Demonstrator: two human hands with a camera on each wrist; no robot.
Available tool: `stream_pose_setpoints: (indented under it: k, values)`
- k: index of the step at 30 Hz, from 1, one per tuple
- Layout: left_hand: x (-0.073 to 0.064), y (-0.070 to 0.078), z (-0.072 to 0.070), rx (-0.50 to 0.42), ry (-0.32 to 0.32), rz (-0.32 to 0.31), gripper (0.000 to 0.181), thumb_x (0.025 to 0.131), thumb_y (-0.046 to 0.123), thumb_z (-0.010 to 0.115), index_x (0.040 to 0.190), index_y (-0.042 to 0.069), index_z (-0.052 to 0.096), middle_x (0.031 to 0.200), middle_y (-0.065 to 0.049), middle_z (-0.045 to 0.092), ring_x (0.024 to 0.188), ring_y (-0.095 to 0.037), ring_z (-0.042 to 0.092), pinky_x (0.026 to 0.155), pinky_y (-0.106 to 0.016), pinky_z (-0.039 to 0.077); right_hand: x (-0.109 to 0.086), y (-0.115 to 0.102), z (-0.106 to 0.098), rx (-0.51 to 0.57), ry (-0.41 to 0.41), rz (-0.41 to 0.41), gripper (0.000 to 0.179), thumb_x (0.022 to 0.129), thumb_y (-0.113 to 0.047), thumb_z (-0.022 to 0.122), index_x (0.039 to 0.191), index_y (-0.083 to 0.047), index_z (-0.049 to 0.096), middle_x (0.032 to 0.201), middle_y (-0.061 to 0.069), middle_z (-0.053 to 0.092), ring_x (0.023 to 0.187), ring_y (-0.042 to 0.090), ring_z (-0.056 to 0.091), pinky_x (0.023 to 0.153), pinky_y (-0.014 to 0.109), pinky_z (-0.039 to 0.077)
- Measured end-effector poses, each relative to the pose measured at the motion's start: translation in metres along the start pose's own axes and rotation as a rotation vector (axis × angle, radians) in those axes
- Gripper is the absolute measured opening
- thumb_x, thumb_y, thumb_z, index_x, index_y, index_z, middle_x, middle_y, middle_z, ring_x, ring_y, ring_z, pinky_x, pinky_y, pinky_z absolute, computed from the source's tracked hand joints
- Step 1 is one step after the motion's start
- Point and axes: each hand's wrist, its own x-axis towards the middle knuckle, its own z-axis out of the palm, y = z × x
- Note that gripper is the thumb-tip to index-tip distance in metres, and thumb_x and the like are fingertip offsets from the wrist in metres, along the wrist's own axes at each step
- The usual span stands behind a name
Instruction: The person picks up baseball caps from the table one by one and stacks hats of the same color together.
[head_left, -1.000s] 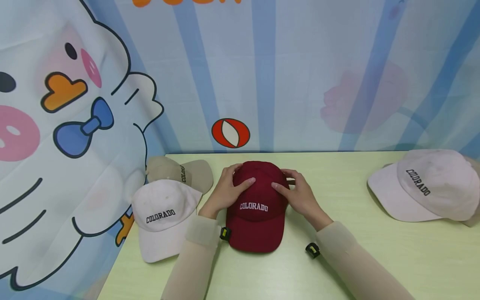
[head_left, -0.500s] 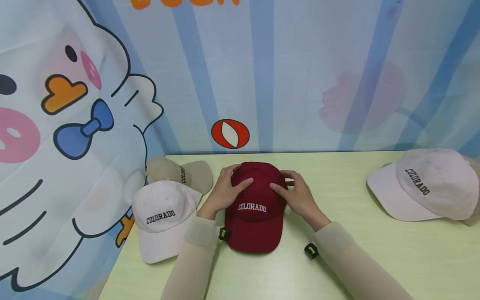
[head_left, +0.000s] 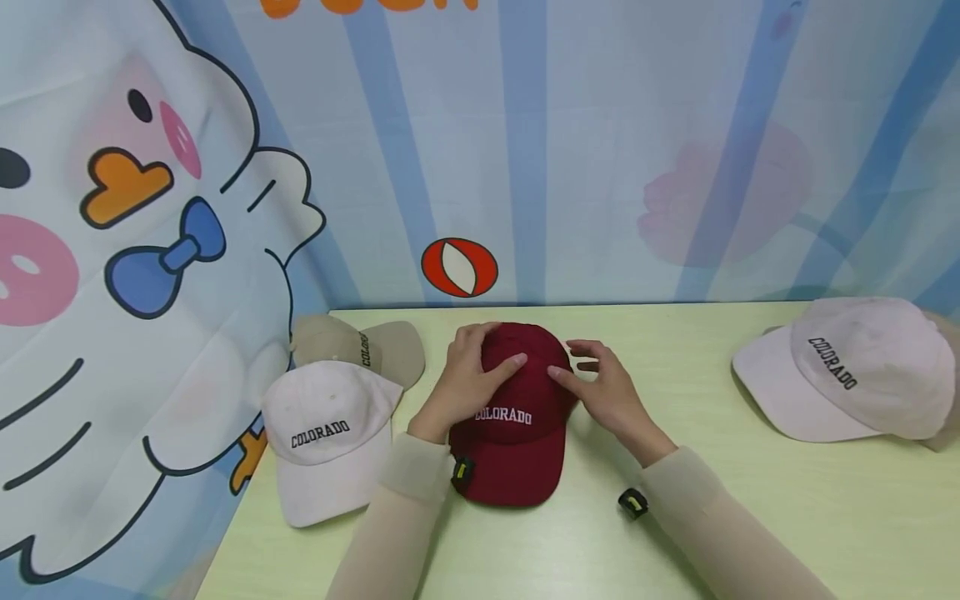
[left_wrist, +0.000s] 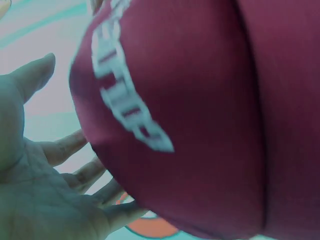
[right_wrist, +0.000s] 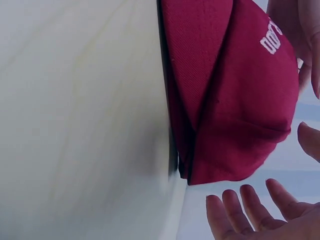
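Note:
A dark red baseball cap (head_left: 517, 471) with white COLORADO lettering rests on the pale table, brim toward me. My left hand (head_left: 467, 383) hovers over the cap's left side and partly covers it from above. In the left wrist view, the left hand's spread thumb and extended fingers stand beside the cap's crown (left_wrist: 200, 115), gripping nothing. My right hand (head_left: 609, 393) is off the cap's right side. The right wrist view has the right hand (right_wrist: 270, 222) with fingers spread and a gap to the cap (right_wrist: 240, 115).
Left of the red cap lie a white cap (head_left: 330, 450) and, behind it, a beige cap (head_left: 397, 350). Another white cap (head_left: 870, 375) sits at the far right, overlapping a beige cap (head_left: 948, 417). A cartoon-printed curtain (head_left: 600, 167) hangs along the table's back edge.
Both hands have loosened from the red cap's sides. The left has shifted right and upward over the crown; the right has drawn slightly away rightward. The cap stays in place.

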Motion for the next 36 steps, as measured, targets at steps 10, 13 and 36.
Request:
stream_pose_setpoints:
  k: [10, 13, 36]
  values:
    - [-0.007, 0.033, 0.024, 0.050, -0.020, 0.090, 0.066, 0.099, 0.047, 0.066, 0.154, 0.020, 0.042, 0.156, -0.006, 0.037, 0.144, -0.026, 0.035, 0.111, -0.054, 0.046, -0.015, 0.005, -0.028, -0.033, 0.002, 0.000, 0.067, 0.099, -0.050, 0.067, 0.151, -0.013, 0.048, 0.152, 0.016, 0.051, 0.141, 0.040, 0.048, 0.106, 0.057, 0.049]
    - [-0.009, 0.043, 0.033, 0.057, -0.026, 0.127, 0.066, 0.099, 0.047, 0.066, 0.154, 0.020, 0.042, 0.156, -0.005, 0.038, 0.144, -0.024, 0.034, 0.113, -0.051, 0.044, -0.021, 0.007, -0.040, -0.050, 0.011, -0.003, 0.067, 0.099, -0.052, 0.066, 0.151, -0.014, 0.049, 0.152, 0.016, 0.052, 0.141, 0.040, 0.049, 0.106, 0.057, 0.048]
    - [-0.008, 0.085, 0.114, -0.207, -0.156, 0.032, 0.062, 0.102, 0.051, 0.060, 0.154, 0.023, 0.042, 0.156, 0.003, 0.039, 0.145, -0.016, 0.042, 0.118, -0.043, 0.040, -0.064, 0.027, -0.120, -0.218, 0.136, 0.031, 0.069, 0.103, -0.054, 0.057, 0.156, -0.010, 0.045, 0.148, 0.022, 0.055, 0.135, 0.043, 0.050, 0.091, 0.047, 0.049]
